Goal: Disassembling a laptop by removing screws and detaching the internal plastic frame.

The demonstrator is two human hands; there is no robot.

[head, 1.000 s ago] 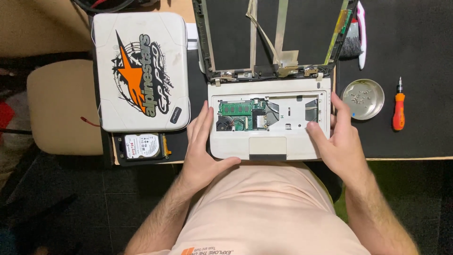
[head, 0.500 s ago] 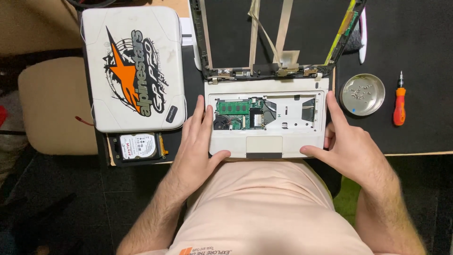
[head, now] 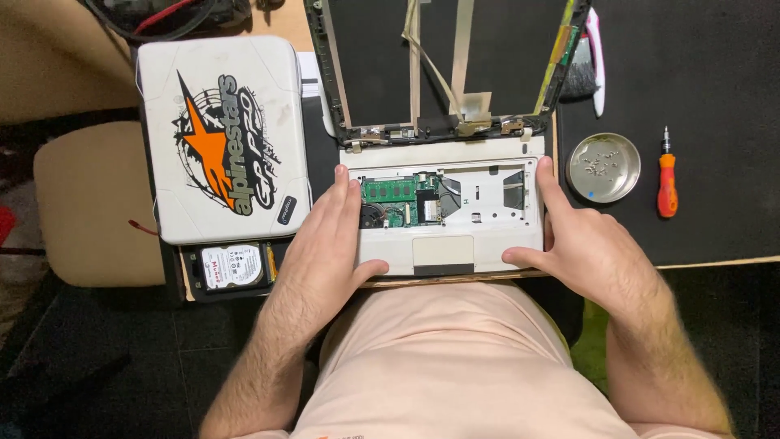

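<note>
A small white laptop base [head: 479, 236] lies open in front of me, its keyboard removed so the green circuit board [head: 400, 193] shows. The bare screen frame [head: 443, 65] stands behind it with flat cables hanging down. My left hand [head: 329, 244] grips the base's left side, thumb on the front edge beside the touchpad [head: 443, 254]. Gripping the right side is my right hand [head: 587, 248], index finger along the edge and thumb on the palm rest.
A white lid with an orange-and-black star sticker [head: 223, 134] lies to the left, with a hard drive [head: 231, 266] below it. To the right sit a round metal dish of screws [head: 603, 167], an orange screwdriver [head: 666, 180] and a brush [head: 583, 69] on the black mat.
Both hands have stayed on the laptop base's sides. My right thumb has slid onto the palm rest, and the view has shifted slightly.
</note>
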